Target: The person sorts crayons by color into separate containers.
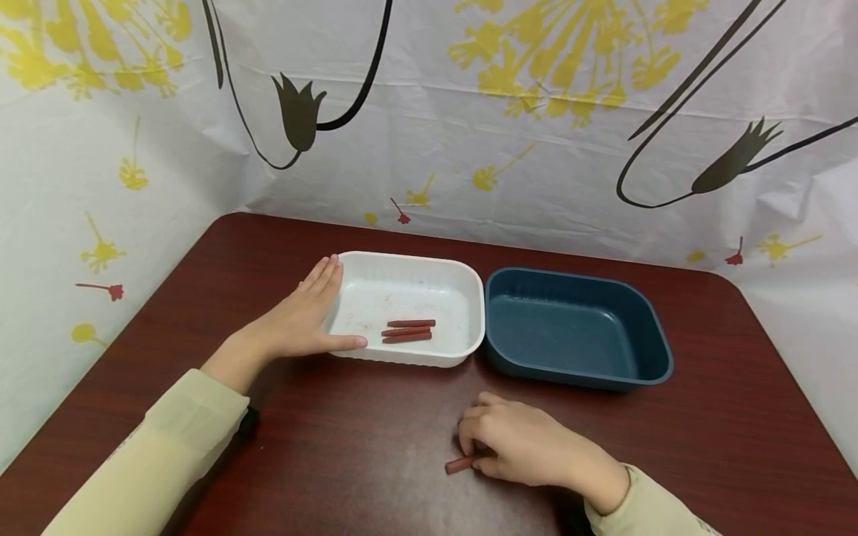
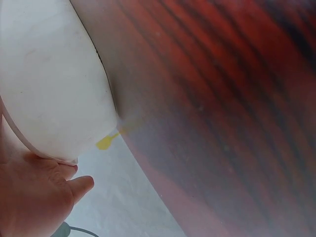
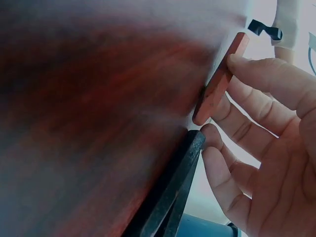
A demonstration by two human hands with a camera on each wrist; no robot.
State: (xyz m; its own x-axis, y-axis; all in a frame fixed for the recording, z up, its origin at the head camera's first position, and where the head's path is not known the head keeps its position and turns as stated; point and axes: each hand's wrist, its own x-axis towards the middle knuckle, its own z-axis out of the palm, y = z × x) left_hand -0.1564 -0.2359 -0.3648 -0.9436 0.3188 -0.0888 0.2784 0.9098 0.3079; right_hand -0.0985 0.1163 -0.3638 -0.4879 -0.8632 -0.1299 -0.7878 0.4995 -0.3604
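Observation:
A reddish-brown crayon [image 1: 459, 465] is pinched in my right hand [image 1: 526, 444], low over the table in front of the two trays. In the right wrist view the thumb presses along the faceted crayon [image 3: 220, 81], with fingers behind it. My left hand [image 1: 298, 320] rests at the left end of the white tray [image 1: 409, 357], its fingers straight along the rim and its thumb over the near edge. The left wrist view shows that hand [image 2: 39, 192] against the white wall. Inside the white tray lie three similar crayons [image 1: 407, 338], side by side, among small reddish crumbs.
A dark blue tray [image 1: 570, 376] stands right beside the white one, its inside bare. Both sit on a dark red wood-grain table [image 1: 322, 447]. A patterned white cloth [image 1: 415, 149] hangs behind and at the sides. A dark long-edged shape [image 3: 173, 187] runs near the right fingertips.

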